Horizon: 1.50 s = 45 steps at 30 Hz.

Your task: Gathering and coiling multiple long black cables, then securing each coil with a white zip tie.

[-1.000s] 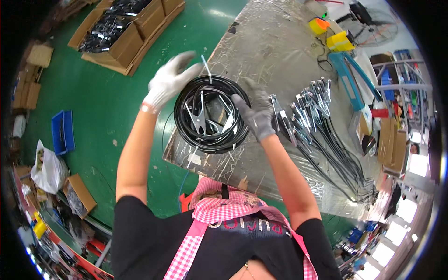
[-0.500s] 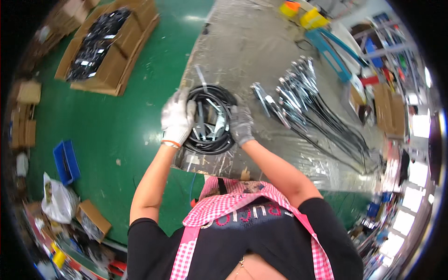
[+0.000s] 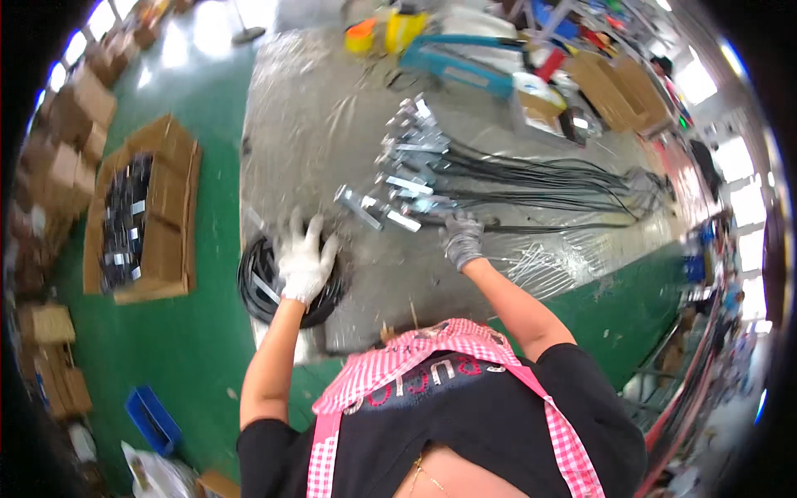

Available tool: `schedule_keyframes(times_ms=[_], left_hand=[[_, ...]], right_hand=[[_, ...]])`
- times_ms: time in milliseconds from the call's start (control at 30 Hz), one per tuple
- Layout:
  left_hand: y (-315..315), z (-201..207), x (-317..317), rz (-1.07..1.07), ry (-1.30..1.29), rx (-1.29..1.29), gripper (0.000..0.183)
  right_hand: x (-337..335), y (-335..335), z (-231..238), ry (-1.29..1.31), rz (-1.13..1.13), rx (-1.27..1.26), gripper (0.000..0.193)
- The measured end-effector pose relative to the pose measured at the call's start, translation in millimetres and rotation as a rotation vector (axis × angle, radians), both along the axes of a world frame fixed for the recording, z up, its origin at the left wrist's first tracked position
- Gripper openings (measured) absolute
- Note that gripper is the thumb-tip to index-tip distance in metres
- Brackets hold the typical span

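Observation:
My left hand [image 3: 305, 262], in a white knit glove, lies with its fingers spread over a coil of black cable [image 3: 254, 282] at the table's near left corner. The hand hides the middle and right side of the coil. My right hand [image 3: 462, 239], in a grey glove, has its fingers bent over a black cable [image 3: 540, 227], the nearest one of a bunch. Just left of that hand lie the bunch's shiny metal end pieces [image 3: 407, 184]. Long black leads [image 3: 531, 171] run from them to the right across the table.
The table [image 3: 290, 108] is covered with clear film. Thin white strips [image 3: 531, 267] lie near its front edge. At the back are a teal tool [image 3: 461, 68], a yellow object [image 3: 405, 30] and a cardboard box [image 3: 618, 90]. An open carton [image 3: 170, 216] of black packed goods stands on the green floor at left.
My right hand has left the coil and moved right to the bunched cables. My left hand has moved from the coil's side onto its top. The view has turned to the right.

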<state>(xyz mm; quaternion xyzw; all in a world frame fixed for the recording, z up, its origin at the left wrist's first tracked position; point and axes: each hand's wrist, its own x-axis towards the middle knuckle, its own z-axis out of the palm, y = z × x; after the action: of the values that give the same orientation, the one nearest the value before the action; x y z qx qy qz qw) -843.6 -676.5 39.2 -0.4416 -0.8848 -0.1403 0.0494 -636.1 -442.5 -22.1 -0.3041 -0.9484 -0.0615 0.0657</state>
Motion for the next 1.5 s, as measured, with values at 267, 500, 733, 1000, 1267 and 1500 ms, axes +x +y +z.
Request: schedule_keyframes(times_ms=[267, 500, 733, 1000, 1267, 1500], left_hand=[[75.8, 2.3, 51.0, -0.223, 0.273, -0.149, 0.051], [155.1, 7.4, 145.4, -0.26, -0.033, -0.175, 0.052], [103.2, 16.1, 182.7, -0.168, -0.287, -0.118, 0.033], [42.3, 44.3, 184.9, 0.14, -0.578, -0.093, 0.035], [109.8, 105.7, 157.0, -0.183, -0.022, 0.367, 0.029], [125.9, 161.7, 165.6, -0.226, -0.839, 0.299, 0.035]], right_hand=[[-2.2, 55.4, -31.0, -0.127, 0.064, 0.015, 0.025], [7.9, 104.3, 48.3, 0.156, 0.093, -0.161, 0.029], [-6.7, 180.9, 12.9, 0.004, 0.383, -0.31, 0.026], [-9.4, 136.5, -36.9, 0.604, 0.125, -1.08, 0.036], [28.5, 114.3, 68.4, 0.734, 0.352, -1.036, 0.031], [52.3, 53.7, 163.1, 0.411, 0.62, -0.15, 0.024]])
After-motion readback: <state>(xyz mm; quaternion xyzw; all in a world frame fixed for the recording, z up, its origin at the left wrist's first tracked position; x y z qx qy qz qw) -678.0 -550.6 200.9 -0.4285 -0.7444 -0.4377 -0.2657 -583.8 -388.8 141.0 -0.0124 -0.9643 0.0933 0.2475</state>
